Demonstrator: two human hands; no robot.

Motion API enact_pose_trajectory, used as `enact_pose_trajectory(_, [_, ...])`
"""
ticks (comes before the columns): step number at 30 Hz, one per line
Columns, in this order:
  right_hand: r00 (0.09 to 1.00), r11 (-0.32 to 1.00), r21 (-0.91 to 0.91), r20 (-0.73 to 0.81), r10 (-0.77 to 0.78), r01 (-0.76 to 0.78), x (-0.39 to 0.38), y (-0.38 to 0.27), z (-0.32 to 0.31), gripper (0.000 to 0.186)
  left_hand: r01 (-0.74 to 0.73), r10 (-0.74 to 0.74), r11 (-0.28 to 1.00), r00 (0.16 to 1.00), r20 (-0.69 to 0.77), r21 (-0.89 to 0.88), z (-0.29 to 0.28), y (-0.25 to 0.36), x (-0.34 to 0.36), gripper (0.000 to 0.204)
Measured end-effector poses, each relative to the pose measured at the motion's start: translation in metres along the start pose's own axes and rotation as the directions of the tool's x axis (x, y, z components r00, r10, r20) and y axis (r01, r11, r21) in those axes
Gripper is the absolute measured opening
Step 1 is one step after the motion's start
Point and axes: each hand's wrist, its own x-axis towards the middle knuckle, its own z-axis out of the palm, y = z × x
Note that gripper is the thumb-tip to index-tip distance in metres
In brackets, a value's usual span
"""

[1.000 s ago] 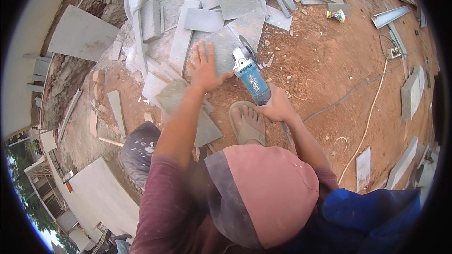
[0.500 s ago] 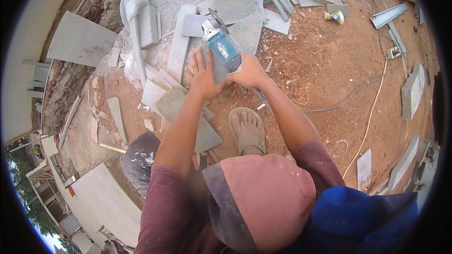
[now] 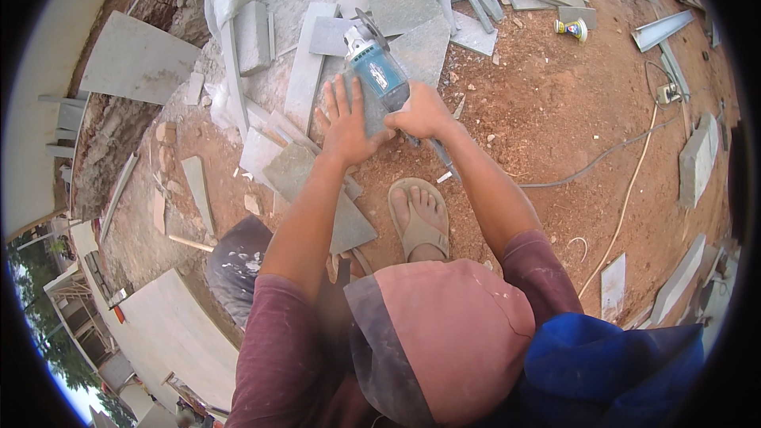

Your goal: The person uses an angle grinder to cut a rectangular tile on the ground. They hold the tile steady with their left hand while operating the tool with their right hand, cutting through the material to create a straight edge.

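My right hand (image 3: 426, 113) is wrapped around the rear body of a teal and black angle grinder (image 3: 379, 71). The grinder's dark disc (image 3: 371, 28) stands on edge at the far end, close to a small grey slab (image 3: 331, 36); whether it touches stone or spins, I cannot tell. My left hand (image 3: 347, 131) lies open with fingers spread, palm down on a grey stone piece partly hidden under it and the grinder. The thumb of that hand reaches close to my right hand. Beyond the disc rests a larger greenish-grey slab (image 3: 404, 5).
Cut stone pieces (image 3: 305, 71) and a stacked slab (image 3: 354, 226) lie left and near. My sandalled foot (image 3: 418, 218) is just below the hands. A grey cable (image 3: 571, 177) crosses the reddish dirt towards a socket (image 3: 667, 93). A small can (image 3: 571, 29) lies far right.
The whole view has shifted slightly. Both hands and the grinder keep nearly the same places against the slabs.
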Motion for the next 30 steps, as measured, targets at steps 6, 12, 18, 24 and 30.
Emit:
enact_pose_trajectory(6, [1.000, 1.000, -0.009, 0.026, 0.005, -0.004, 0.009, 0.000, 0.000, 0.064, -0.031, 0.032, 0.999, 0.998, -0.047, 0.014, 0.008, -0.005, 0.001, 0.145])
enact_pose_trajectory(12, [0.996, 0.999, 0.005, 0.083, 0.040, -0.041, 0.011, -0.007, -0.007, 0.055, -0.034, 0.034, 0.999, 0.999, -0.042, 0.010, 0.006, -0.003, 0.001, 0.143])
enact_pose_trajectory(18, [0.992, 0.997, -0.010, 0.099, 0.072, -0.072, 0.008, -0.026, -0.015, 0.051, -0.006, 0.006, 1.000, 1.000, -0.003, 0.022, -0.002, 0.001, -0.002, 0.142])
enact_pose_trajectory(24, [0.987, 0.995, -0.011, 0.125, 0.101, -0.101, 0.004, -0.039, -0.024, 0.052, -0.002, 0.002, 1.000, 1.000, -0.004, 0.023, -0.005, 0.002, -0.004, 0.143])
enact_pose_trajectory(30, [0.981, 0.991, -0.040, 0.140, 0.134, -0.130, 0.006, -0.038, -0.026, 0.051, -0.004, 0.003, 1.000, 1.000, 0.009, 0.020, -0.004, 0.004, -0.001, 0.143])
